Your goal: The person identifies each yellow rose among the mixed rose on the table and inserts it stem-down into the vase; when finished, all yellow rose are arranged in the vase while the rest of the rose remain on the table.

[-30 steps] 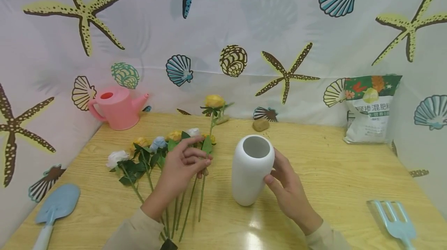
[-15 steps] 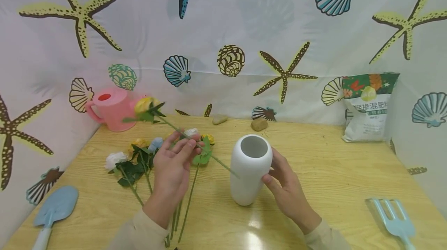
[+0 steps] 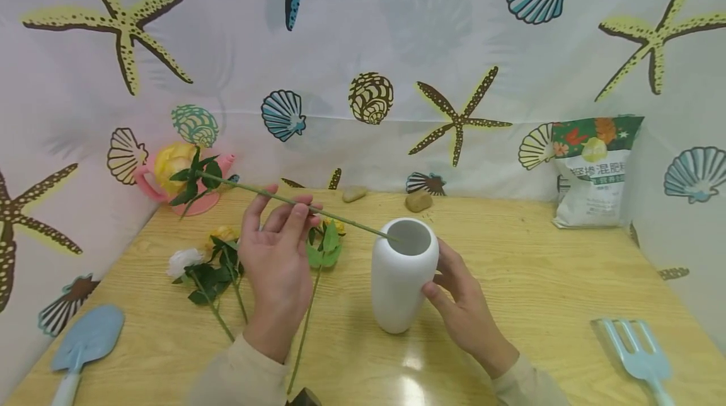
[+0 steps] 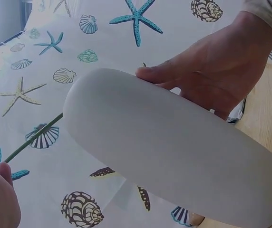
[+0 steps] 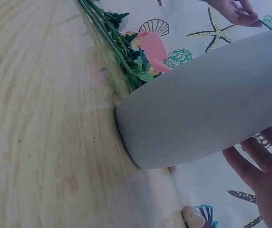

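Note:
My left hand (image 3: 278, 261) pinches the green stem of a yellow rose (image 3: 172, 166) between thumb and fingers. The bloom points to the far left, and the stem slants down rightward, its cut end at the mouth of the white vase (image 3: 397, 292). That vase stands upright on the table while my right hand (image 3: 467, 311) holds its right side, thumb in front. In the left wrist view the stem (image 4: 36, 135) meets the vase's rim end. The right wrist view has the vase's base (image 5: 136, 142) on the wood and my right fingers (image 5: 245, 166) against its wall.
Left of the vase lie more roses, including a white rose (image 3: 184, 261). Behind the held bloom stands a pink watering can (image 3: 204, 204). A blue trowel (image 3: 91, 333) lies left, a blue hand fork (image 3: 641, 355) right. A fertilizer bag (image 3: 595, 185) and a stone (image 3: 418, 200) sit farther back.
My left hand has lifted the yellow rose off the table, turned it so the bloom points left, and brought the stem's end to the vase mouth. The right hand stays on the vase.

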`<state>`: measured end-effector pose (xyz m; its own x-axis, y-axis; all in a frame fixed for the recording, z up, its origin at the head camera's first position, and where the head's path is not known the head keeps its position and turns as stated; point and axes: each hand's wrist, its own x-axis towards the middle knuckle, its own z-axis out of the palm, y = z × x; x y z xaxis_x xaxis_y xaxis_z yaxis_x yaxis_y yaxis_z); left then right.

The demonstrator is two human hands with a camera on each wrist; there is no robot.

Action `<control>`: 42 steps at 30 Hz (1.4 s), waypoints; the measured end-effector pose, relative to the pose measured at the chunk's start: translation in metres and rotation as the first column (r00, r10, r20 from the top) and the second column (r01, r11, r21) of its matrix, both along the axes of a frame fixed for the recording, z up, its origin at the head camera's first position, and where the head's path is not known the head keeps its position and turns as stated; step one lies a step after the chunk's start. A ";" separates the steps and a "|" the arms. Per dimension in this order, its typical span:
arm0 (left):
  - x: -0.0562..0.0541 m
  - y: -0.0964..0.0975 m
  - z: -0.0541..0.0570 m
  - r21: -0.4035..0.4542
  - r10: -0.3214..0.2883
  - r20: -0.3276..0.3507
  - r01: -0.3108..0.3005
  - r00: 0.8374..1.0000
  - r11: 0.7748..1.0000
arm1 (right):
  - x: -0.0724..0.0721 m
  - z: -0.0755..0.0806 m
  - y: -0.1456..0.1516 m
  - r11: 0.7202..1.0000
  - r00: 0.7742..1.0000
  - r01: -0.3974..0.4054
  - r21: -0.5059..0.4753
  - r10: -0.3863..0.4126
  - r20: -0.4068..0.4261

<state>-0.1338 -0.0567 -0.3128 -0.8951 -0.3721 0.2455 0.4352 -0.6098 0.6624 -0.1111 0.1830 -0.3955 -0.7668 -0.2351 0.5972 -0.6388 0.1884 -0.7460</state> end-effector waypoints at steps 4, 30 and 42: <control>0.000 0.010 0.002 -0.112 0.059 -0.047 -0.064 0.997 0.992 | 0.000 0.000 -0.001 1.000 1.000 -0.003 0.004 0.003 -0.003; 0.013 0.039 -0.004 -0.669 0.048 -0.221 -0.187 0.974 0.720 | -0.001 0.000 -0.001 1.000 1.000 0.013 0.020 -0.013 -0.001; 0.012 0.038 -0.005 -0.663 0.001 -0.274 -0.189 0.962 0.724 | 0.001 -0.002 -0.001 0.999 0.999 0.028 0.025 -0.028 0.016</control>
<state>-0.1213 -0.0189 -0.3177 -0.7418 -0.1012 0.6630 0.6652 0.0152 0.7466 -0.1103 0.1817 -0.3976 -0.7831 -0.2279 0.5786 -0.6205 0.2243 -0.7515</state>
